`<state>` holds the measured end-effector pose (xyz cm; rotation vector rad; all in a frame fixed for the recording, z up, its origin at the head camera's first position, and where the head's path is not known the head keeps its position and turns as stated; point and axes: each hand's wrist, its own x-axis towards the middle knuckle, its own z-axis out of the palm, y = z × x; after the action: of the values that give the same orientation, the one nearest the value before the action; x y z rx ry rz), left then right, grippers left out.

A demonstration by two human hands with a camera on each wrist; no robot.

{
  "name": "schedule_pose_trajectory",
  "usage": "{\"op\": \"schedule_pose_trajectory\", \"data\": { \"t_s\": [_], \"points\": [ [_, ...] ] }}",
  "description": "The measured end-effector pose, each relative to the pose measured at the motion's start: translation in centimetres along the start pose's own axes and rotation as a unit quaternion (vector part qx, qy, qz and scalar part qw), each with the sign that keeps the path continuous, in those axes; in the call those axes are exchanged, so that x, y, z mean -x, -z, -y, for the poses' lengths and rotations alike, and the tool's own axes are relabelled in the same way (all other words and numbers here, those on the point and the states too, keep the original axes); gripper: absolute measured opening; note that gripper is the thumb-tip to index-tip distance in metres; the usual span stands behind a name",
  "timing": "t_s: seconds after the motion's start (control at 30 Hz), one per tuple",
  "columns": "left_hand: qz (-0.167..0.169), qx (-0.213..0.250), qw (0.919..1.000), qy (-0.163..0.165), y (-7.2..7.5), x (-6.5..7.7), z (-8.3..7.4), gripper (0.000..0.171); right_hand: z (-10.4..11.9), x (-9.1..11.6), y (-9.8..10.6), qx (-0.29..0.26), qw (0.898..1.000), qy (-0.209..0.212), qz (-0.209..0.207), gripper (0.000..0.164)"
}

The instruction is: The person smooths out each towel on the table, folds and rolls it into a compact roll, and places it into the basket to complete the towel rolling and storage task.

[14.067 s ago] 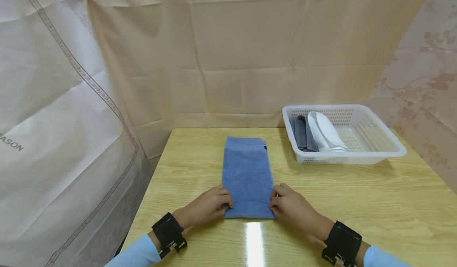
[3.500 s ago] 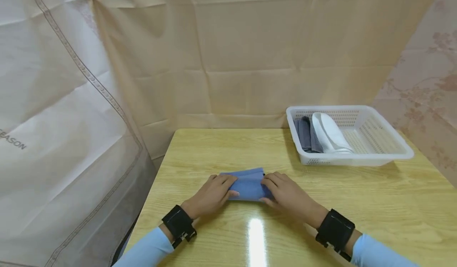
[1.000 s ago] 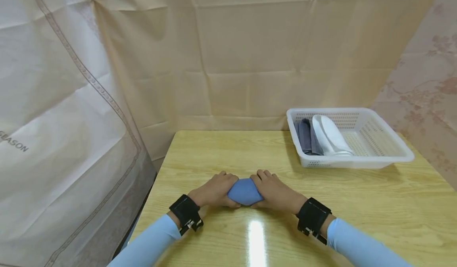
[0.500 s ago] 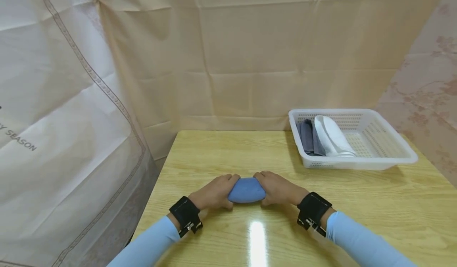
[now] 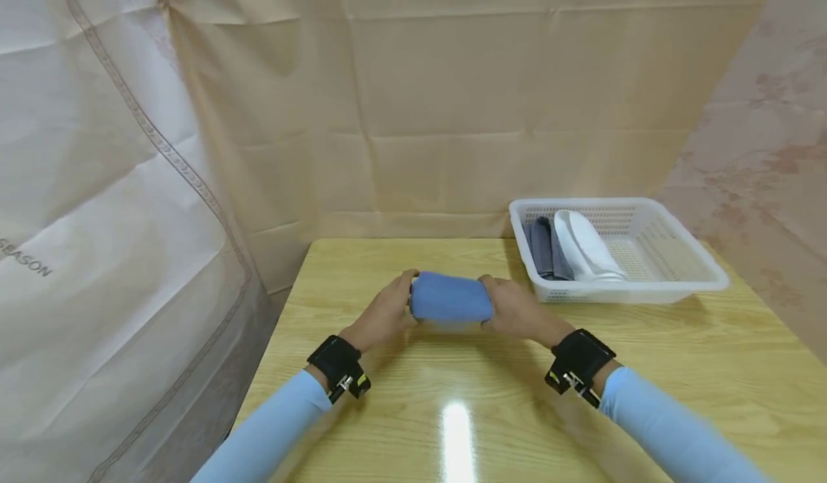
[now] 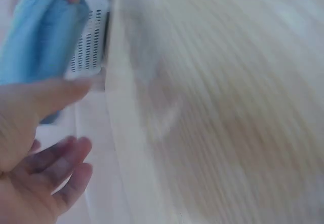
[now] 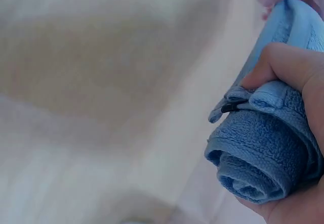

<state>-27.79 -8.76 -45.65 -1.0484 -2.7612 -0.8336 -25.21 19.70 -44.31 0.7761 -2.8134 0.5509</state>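
A blue towel point(image 5: 450, 298), rolled into a thick bundle, is raised off the wooden table between both hands. My left hand point(image 5: 384, 314) holds its left end; in the left wrist view the thumb lies along the towel point(image 6: 43, 41), with the other fingers bent below. Gripping the other end is my right hand point(image 5: 520, 312). From the right wrist, the towel's spiral end point(image 7: 253, 178) shows, with a small black tag near the thumb and a loose edge on top. The fingers behind the roll are mostly hidden in the head view.
At the back right of the table point(image 5: 362, 411) stands a white perforated plastic basket point(image 5: 646, 295). In its left part lie a rolled dark grey towel point(image 5: 544, 250) and a rolled white towel point(image 5: 584, 246). Cloth sheets hang behind and at both sides.
The blue towel lay flat, was folded and rolled up toward the far side, then squeezed from both ends. In the last half second both hands have lifted it up and away from the table.
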Motion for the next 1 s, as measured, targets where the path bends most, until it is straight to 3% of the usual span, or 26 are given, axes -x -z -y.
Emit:
{"op": "schedule_pose_trajectory", "data": {
  "t_s": [0.13, 0.27, 0.4, 0.53, 0.63, 0.8, 1.0],
  "points": [
    [-0.037, 0.003, 0.9993, 0.011, -0.6, -1.9, -0.8, 0.043, -1.2, -0.7, 3.2, -0.021, 0.998, -0.05, -0.042, 0.074],
    [-0.065, -0.015, 0.9966, -0.048, -2.4, -4.4, -2.6, 0.016, -2.2, -1.2, 5.9, -0.05, 0.991, -0.102, -0.076, 0.081],
    [-0.106, -0.045, 0.9842, -0.135, -4.8, -7.7, -4.8, 0.016, -3.1, -1.7, 7.6, -0.066, 0.983, -0.131, -0.109, 0.083],
    [-0.132, -0.093, 0.9676, -0.195, -6.8, -10.2, -6.6, 0.02, -3.7, -1.6, 8.2, -0.071, 0.978, -0.161, -0.114, 0.087],
    [-0.131, -0.109, 0.9644, -0.202, -7.9, -11.0, -7.6, 0.019, -4.1, -1.3, 8.1, -0.071, 0.976, -0.178, -0.105, 0.091],
    [-0.144, -0.12, 0.9627, -0.195, -8.3, -11.6, -8.4, 0.01, -4.5, -1.1, 7.8, -0.058, 0.977, -0.177, -0.1, 0.088],
    [-0.175, -0.172, 0.9479, -0.203, -8.9, -12.4, -9.3, 0.019, -4.8, -1.2, 7.8, -0.04, 0.979, -0.167, -0.111, 0.082]
  ]
}}
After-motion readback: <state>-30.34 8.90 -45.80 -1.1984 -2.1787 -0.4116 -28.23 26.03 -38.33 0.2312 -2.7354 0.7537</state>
